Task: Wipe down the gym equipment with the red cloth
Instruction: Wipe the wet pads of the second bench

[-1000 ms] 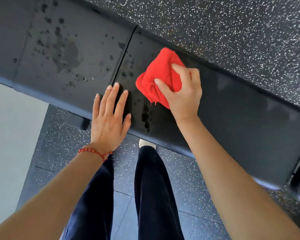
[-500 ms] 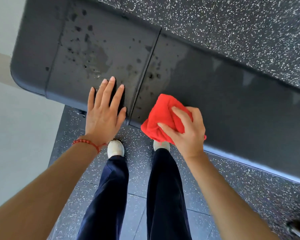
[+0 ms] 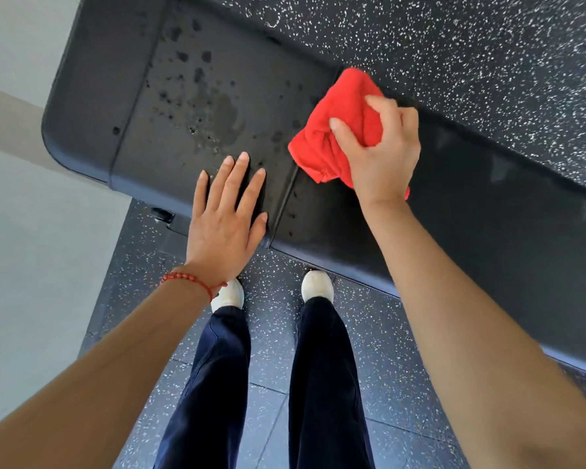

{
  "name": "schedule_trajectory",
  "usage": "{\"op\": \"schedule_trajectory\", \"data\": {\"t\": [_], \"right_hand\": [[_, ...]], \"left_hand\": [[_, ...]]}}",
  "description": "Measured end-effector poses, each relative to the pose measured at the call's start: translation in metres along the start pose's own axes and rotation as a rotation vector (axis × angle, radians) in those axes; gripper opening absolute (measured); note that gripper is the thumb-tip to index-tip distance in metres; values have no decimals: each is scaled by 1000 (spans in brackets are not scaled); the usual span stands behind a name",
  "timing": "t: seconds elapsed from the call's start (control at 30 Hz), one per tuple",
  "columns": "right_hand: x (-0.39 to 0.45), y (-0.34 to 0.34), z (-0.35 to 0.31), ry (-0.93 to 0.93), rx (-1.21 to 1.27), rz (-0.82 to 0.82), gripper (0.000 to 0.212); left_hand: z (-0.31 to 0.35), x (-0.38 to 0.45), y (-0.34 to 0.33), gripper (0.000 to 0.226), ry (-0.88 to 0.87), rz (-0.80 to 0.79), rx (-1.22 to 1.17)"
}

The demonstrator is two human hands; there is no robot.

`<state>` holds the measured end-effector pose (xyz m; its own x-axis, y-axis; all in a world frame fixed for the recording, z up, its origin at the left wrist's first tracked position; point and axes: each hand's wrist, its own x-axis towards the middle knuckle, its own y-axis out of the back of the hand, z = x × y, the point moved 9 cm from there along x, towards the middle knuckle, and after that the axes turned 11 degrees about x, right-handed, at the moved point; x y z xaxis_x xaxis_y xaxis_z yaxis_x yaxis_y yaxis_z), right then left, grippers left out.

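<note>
Hands: two, both bare, both over the black padded bench.
Right hand: fingers curled shut around the bunched red cloth, pressing it down on the pad.
Left hand: spread flat and wide, palm down on the near edge of the pad, holding nothing.
Cloth position: one cloth, under and ahead of the right hand, its loose folds sticking out past the fingers toward the left; it sits just right of the seam between the two pad sections, well apart from the left hand.
Pad sections: two, meeting at that seam; the left one carries many dark wet spots.
Bracelet: one, red beads, on the left wrist.
Legs and shoes: two dark trouser legs, two white shoes on the speckled floor.
Writing: none readable on cloth or bench.
</note>
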<state>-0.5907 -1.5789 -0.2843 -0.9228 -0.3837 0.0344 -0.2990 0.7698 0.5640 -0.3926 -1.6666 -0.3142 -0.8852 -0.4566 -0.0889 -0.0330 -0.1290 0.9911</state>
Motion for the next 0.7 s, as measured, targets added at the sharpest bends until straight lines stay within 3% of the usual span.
{"op": "schedule_trajectory", "data": {"t": [0.1, 0.4, 0.6, 0.7], "right_hand": [[-22, 1, -2, -2, 19, -4, 43], [-119, -18, -8, 127, 0, -254, 47], [-106, -24, -27, 335, -40, -302, 44], [-75, -30, -39, 332, 4, -244, 44]], "left_hand": [[-2, 0, 3, 52, 0, 6, -34], [-55, -6, 10, 55, 118, 18, -5], [-67, -4, 5, 56, 124, 10, 8], [-67, -4, 3, 56, 128, 16, 15]]}}
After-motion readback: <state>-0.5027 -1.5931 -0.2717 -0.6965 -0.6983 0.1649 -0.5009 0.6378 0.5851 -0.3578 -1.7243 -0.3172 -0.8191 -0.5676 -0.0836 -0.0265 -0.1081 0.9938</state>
